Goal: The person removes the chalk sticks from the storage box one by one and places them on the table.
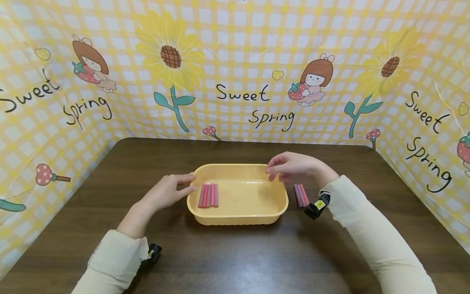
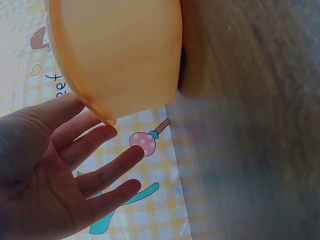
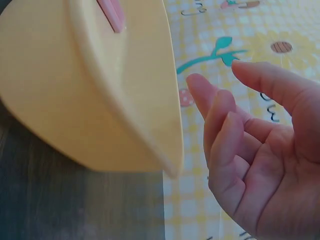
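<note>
A yellow plastic basin (image 1: 238, 215) stands in the middle of the dark wooden table. Several pink and mauve sticks (image 1: 208, 196) lie side by side inside it, at its left end. My left hand (image 1: 167, 190) rests its thumb and index finger on the basin's left rim, the other fingers spread beside the outer wall in the left wrist view. Over the right rim hovers my right hand (image 1: 290, 166), with its fingers loosely bent and nothing between them. Three more sticks (image 1: 301, 195) lie on the table right of the basin, below my right wrist.
A yellow-checked cloth (image 1: 238, 53) printed with flowers and lettering surrounds the table (image 1: 235, 253) at the back and sides. A black wrist camera (image 1: 317, 206) hangs below my right wrist, close to the sticks on the table. Another wrist camera (image 1: 154, 251) is on my left wrist.
</note>
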The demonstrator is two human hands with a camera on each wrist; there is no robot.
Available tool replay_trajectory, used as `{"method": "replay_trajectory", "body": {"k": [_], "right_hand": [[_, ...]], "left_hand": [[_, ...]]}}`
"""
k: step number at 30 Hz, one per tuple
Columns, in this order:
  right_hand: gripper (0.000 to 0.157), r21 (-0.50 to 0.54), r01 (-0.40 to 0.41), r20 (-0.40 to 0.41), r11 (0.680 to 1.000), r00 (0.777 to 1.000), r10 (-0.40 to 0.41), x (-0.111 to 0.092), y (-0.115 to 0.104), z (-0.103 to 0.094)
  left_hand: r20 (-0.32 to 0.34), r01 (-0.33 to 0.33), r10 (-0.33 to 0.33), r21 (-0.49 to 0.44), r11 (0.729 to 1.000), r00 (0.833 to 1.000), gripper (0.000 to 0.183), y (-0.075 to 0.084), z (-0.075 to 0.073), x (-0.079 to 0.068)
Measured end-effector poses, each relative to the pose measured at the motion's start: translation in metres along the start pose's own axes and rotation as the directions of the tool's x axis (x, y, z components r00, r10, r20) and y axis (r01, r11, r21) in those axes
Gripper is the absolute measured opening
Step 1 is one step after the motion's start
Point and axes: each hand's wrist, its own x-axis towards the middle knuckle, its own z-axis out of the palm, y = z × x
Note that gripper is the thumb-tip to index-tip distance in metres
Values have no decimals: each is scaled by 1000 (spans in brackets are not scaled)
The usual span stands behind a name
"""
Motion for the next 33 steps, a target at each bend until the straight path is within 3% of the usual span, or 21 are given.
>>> {"method": "replay_trajectory", "body": {"k": [8,13,18,33], "right_hand": [[37,-212,37,23,976,999,-32,13,-18,12],[34,-276,64,61,959,997,-48,21,-25,18],[35,-285,88,100,955,993,-62,31,-32,24],[29,-275,46,120,960,993,-13,58,-44,38]], "left_hand": [[3,1,-1,6,1000,1000,47,1,0,0],[1,3,-3,6,1000,1000,47,0,0,0],[4,4,-4,-4,1000,1000,47,-1,0,0],[1,3,-3,-1,1000,1000,47,-1,0,0]]}}
